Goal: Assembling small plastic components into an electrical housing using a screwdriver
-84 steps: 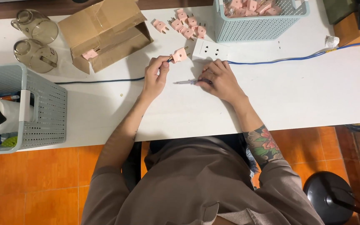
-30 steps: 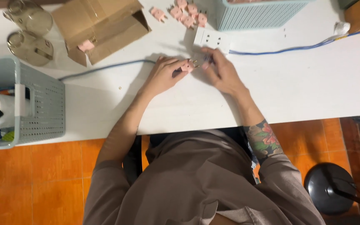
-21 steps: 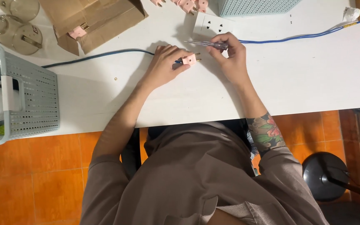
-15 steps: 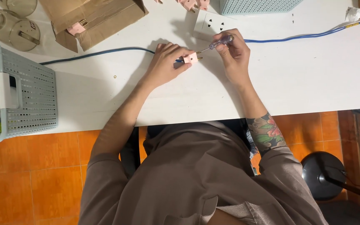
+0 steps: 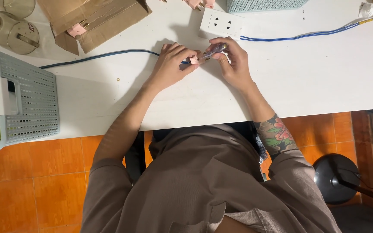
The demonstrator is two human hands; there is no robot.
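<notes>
Two hands meet at the middle of the white worktop [image 5: 333,73]. Left hand [image 5: 171,64] closed around a small pink plug [image 5: 194,60], pinched between thumb and fingertips just above the surface. Right hand [image 5: 232,60] curled shut on a slim screwdriver [image 5: 214,49] with a clear handle, tip laid against the plug.

Compared with half a second back, barely any shift: same grip, same spot, tool angled the same way toward the plug. Against the view from nearly three seconds ago, hands closer together and the tool raised off the worktop onto the plug; judging by that, fastening at the plug under way rather than finished.

Blue cable [image 5: 109,55] running from the plug leftward across the worktop, thin and rubbery-looking. White socket strip [image 5: 222,23] just beyond the hands, flat, rectangular, hard plastic, with its own blue lead [image 5: 307,33] trailing right. Creased brown cardboard box [image 5: 96,19] at upper left, one pink plug at its flap. Perforated pale-grey plastic basket [image 5: 31,103] at the left edge; smoky glass jars [image 5: 7,30] beside the box. More pink plugs [image 5: 197,3] near the top edge, partly cut off.
</notes>
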